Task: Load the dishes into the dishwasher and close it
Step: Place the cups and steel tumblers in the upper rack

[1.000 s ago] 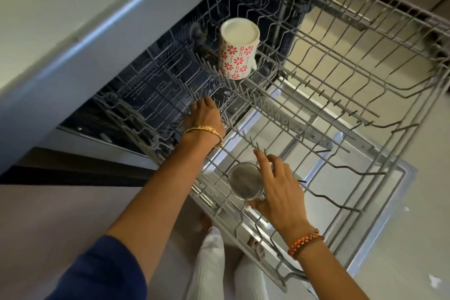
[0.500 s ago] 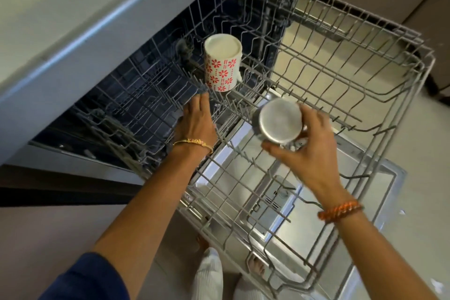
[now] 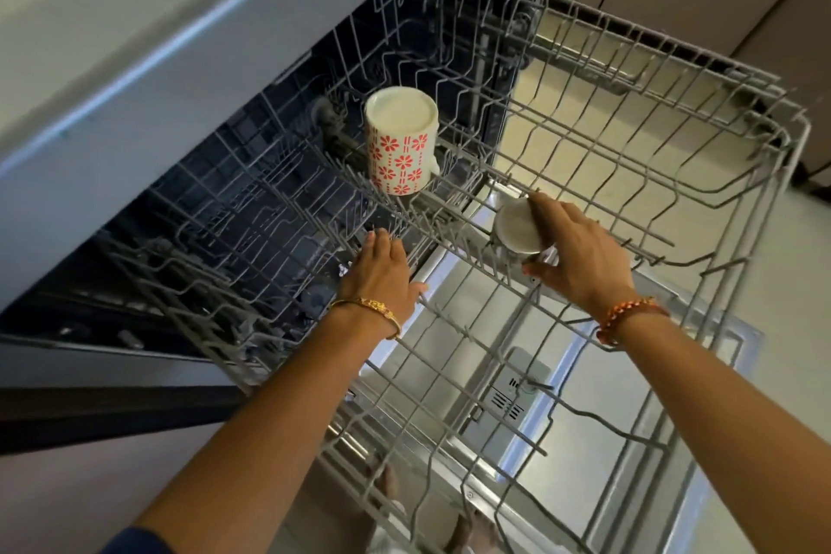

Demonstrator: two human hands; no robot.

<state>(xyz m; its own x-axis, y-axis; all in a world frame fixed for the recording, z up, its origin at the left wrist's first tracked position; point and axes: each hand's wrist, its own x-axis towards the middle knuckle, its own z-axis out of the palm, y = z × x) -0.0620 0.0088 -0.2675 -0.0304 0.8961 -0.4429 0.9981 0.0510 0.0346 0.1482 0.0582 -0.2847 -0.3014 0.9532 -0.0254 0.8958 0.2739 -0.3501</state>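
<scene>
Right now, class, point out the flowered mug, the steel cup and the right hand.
flowered mug (image 3: 400, 157): head view, its patterned side.
steel cup (image 3: 515, 224): head view, its upturned flat base.
right hand (image 3: 580, 256): head view, back of the hand.

White mug (image 3: 401, 139) with red flowers; grey rack (image 3: 629, 157).

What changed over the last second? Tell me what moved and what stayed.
The right hand, gripping the steel cup throughout, carried it from the near part of the rack up and away toward the tines near the flowered mug, bottom facing up. Nothing was released. The left hand stayed resting on the rack, and the mug kept its upside-down place.
</scene>
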